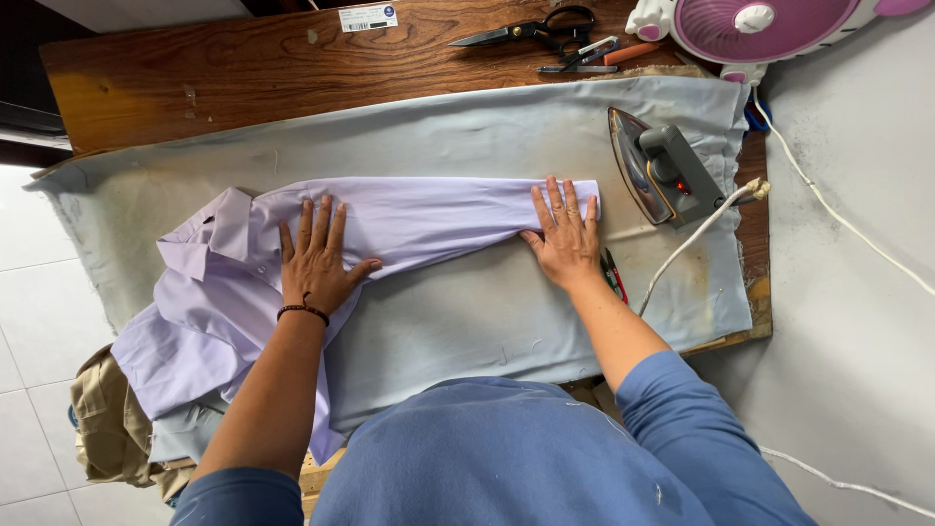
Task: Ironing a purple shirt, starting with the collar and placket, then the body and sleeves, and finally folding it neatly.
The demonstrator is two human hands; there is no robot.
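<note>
Now we are pressing our left hand (314,261) and right hand (565,237), fingers spread flat, on the pale lilac cotton shirt (409,216) lying folded lengthwise on the grey-padded counter (467,312); folding seems partway, collar end hanging unfolded, grey iron (662,170) parked beside.

Smooth, matt lilac cloth in the shirt (390,219) at frame centre, over a duller, stained grey cloth cover (487,312). Glossy varnished wood on the counter (243,68) upper left. Shiny metal soleplate and matt grey plastic on the iron (662,173), right.
</note>
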